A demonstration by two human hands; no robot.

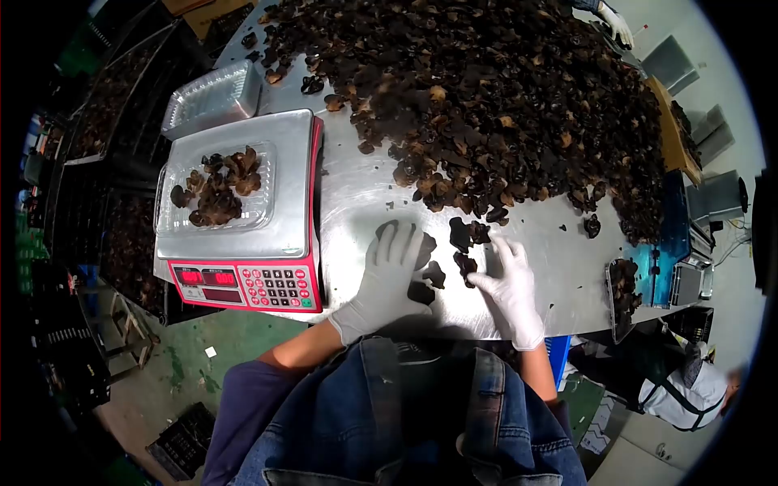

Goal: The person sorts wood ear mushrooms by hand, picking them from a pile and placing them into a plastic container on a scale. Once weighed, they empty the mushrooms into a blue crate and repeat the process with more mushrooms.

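My left hand [382, 279], in a white glove, lies with its fingers stretched out over dark pieces of dried wood ear mushroom [425, 251] on the metal table. My right hand [512, 293], gloved too, has its thumb and fingers apart, the thumb tip right at a small wood ear piece [465, 266]. More loose pieces [459, 234] lie between the hands. To the left, a clear plastic tray [263, 190] holding a few wood ears [217, 201] sits on a red digital scale [305, 182].
A large heap of wood ears [502, 97] covers the far side of the table [356, 182]. Stacked clear trays [212, 99] stand behind the scale. A filled tray [624, 292] is at the right edge. Another person's gloved hand [617, 26] shows at top right.
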